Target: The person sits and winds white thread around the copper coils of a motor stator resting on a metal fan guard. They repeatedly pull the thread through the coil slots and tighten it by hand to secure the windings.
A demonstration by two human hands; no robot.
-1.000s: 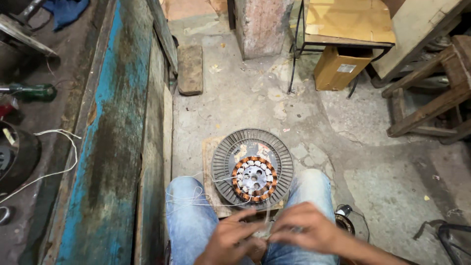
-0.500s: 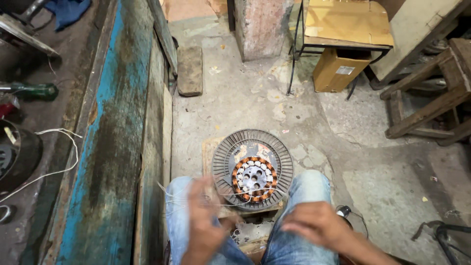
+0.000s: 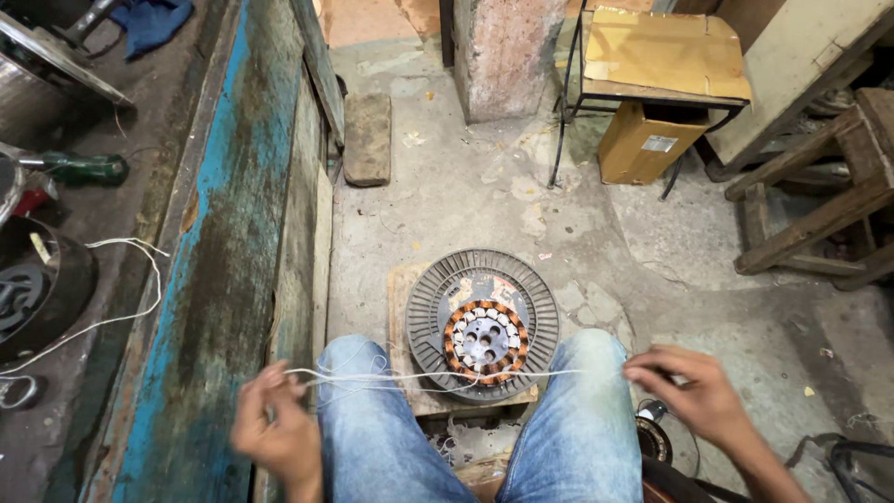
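Note:
A round grey motor housing (image 3: 438,298) with a copper-wound stator (image 3: 485,341) in its middle lies on a wooden board (image 3: 400,307) on the floor, between my knees. A thin white string (image 3: 438,376) is stretched taut across my lap, over the near edge of the stator. My left hand (image 3: 276,430) pinches its left end by the blue bench edge. My right hand (image 3: 697,396) pinches its right end, beyond my right knee.
A long workbench with a worn blue edge (image 3: 219,251) runs along the left, holding a dark round part (image 3: 37,298), loose white cord (image 3: 121,279) and a green tool (image 3: 79,168). Ahead are a brick (image 3: 367,138), a concrete pillar (image 3: 507,51), a cardboard box (image 3: 647,140) and wooden stools (image 3: 819,177).
My hands were together at my lap a second ago. They have moved apart, left hand to the left and right hand to the right, drawing the string out straight between them.

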